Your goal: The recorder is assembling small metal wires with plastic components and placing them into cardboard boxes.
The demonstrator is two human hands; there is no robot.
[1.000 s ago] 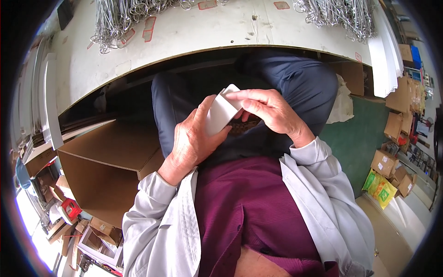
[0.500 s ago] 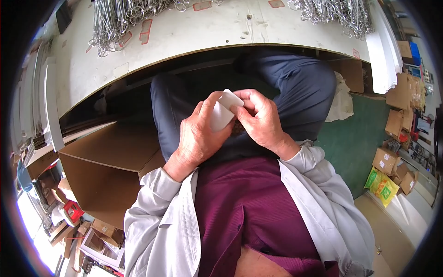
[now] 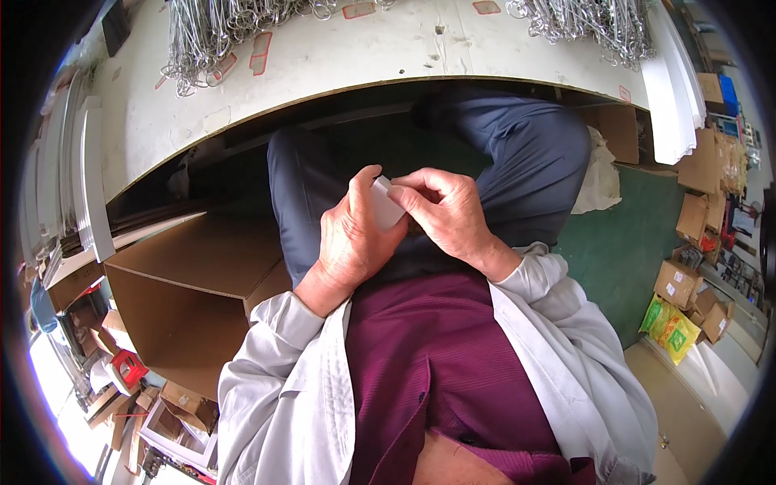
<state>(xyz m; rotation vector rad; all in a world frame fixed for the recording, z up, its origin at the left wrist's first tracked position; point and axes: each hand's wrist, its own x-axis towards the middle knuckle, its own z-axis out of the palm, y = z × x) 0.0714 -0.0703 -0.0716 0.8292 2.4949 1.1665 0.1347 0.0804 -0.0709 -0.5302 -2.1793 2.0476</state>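
Note:
Over my lap, my left hand [image 3: 354, 230] is wrapped round a small flat white piece [image 3: 386, 208], its thumb side along the piece's left edge. My right hand [image 3: 446, 212] is pinched at the piece's upper right corner, thumb and forefinger close together. Part of the white piece is covered by my fingers. Whether a second white part sits under the right fingertips cannot be made out.
Ahead, a white worktable [image 3: 339, 56] bears bundles of metal wire hooks [image 3: 242, 36] at left and more hooks [image 3: 586, 28] at right. An open cardboard box [image 3: 194, 283] stands to my left. White strips [image 3: 675, 89] hang over the table's right end.
The rounded white piece that stood up between the right fingers no longer shows. My right hand has come slightly lower, its fingers closer to the left hand's piece.

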